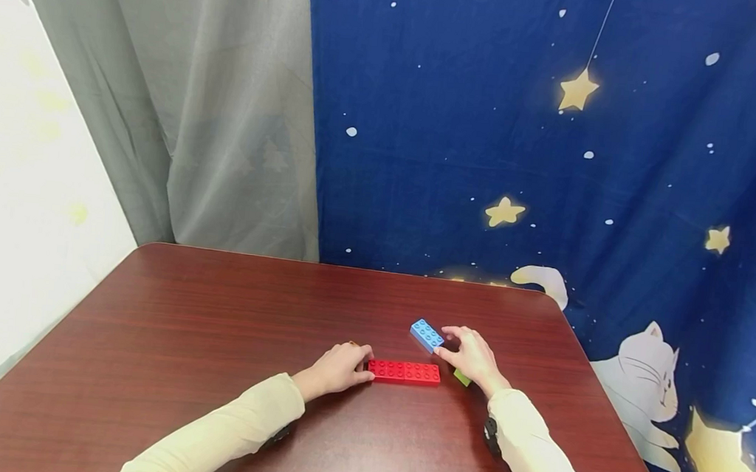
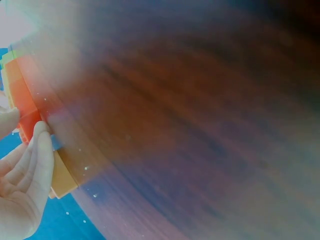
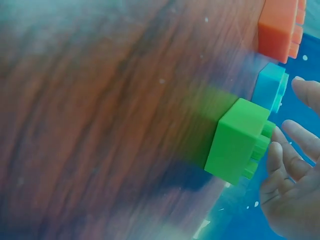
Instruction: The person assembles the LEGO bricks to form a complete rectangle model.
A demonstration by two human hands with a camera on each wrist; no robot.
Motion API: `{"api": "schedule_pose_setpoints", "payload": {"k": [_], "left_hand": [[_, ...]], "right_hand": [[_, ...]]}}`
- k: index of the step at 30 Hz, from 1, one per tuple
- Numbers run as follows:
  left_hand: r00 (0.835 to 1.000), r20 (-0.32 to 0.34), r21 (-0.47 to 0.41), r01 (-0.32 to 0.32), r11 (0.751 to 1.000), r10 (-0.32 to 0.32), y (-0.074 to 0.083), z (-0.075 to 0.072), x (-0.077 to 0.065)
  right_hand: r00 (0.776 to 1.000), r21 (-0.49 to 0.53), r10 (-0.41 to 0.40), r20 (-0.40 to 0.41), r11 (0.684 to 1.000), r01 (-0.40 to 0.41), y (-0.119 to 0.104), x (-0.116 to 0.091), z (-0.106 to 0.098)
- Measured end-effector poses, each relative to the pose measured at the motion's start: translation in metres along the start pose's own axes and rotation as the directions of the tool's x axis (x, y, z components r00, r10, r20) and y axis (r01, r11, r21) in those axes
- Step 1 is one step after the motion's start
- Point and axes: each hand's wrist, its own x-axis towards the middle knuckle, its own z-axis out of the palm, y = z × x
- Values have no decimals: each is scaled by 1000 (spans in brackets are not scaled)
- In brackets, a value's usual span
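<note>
Red bricks (image 1: pixel 403 372), a light-blue brick (image 1: pixel 426 335) and a green brick (image 3: pixel 237 142) show bright against the reddish-brown, dark-grained table (image 1: pixel 108 363). Both sleeves (image 1: pixel 230 424) are cream, one curtain (image 1: pixel 238 143) grey, and the blue cloth (image 1: pixel 443 85) is patterned with yellow stars (image 1: pixel 577 91) and white dots (image 1: pixel 351 132).

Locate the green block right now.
In the head view, the green block lies on the table, just right of the red bricks, partly hidden by the right hand.
</note>
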Motion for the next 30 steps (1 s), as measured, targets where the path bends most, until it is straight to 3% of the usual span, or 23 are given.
{"api": "schedule_pose_setpoints", "payload": {"k": [14,30], "left_hand": [[1000,-4,5,0,1000,0,0,0,0],[1000,-3,1,2,1000,-2,0,1,0]], "right_hand": [[995,-74,51,91,996,-44,-1,11,7],[993,-77,43,108,996,-35,-3,12,11]]}}
